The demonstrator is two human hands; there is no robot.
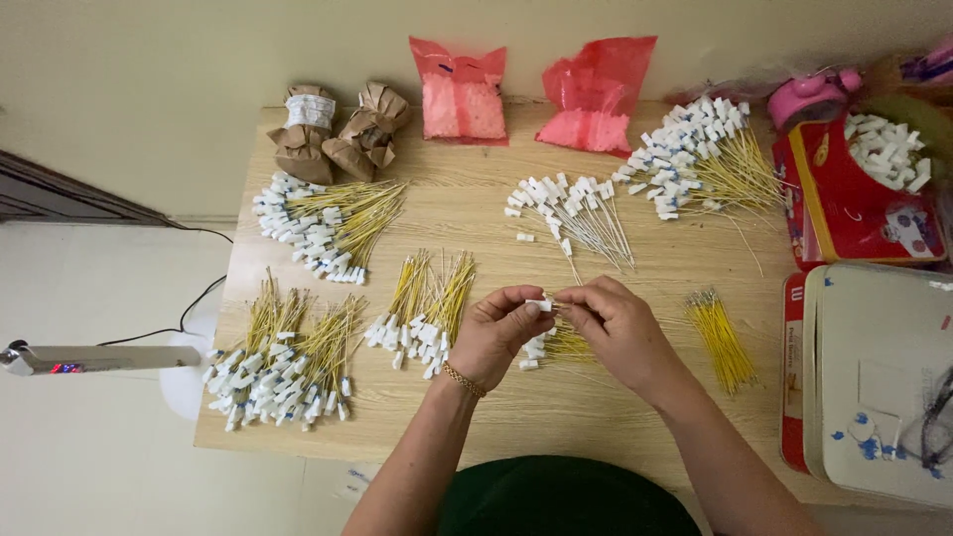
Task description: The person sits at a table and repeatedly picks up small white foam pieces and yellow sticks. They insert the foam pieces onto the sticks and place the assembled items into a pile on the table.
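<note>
My left hand (496, 333) and my right hand (617, 328) meet over the middle of a wooden table (476, 417). Between their fingertips they pinch a small white connector (541, 304) joined to thin yellow wires (568, 344) that trail beneath my right hand. A few finished white-tipped pieces (532, 349) lie just under my hands. A gold bracelet (463, 380) sits on my left wrist. A loose bundle of bare yellow wires (720, 337) lies to the right of my right hand.
Piles of yellow wires with white connectors lie at the near left (283, 367), centre left (425, 313), far left (323, 226), far centre (576, 208) and far right (700, 154). Two brown paper bags (338, 129), two red plastic bags (531, 94), a red box (864, 194) and a white box (879, 382) surround them.
</note>
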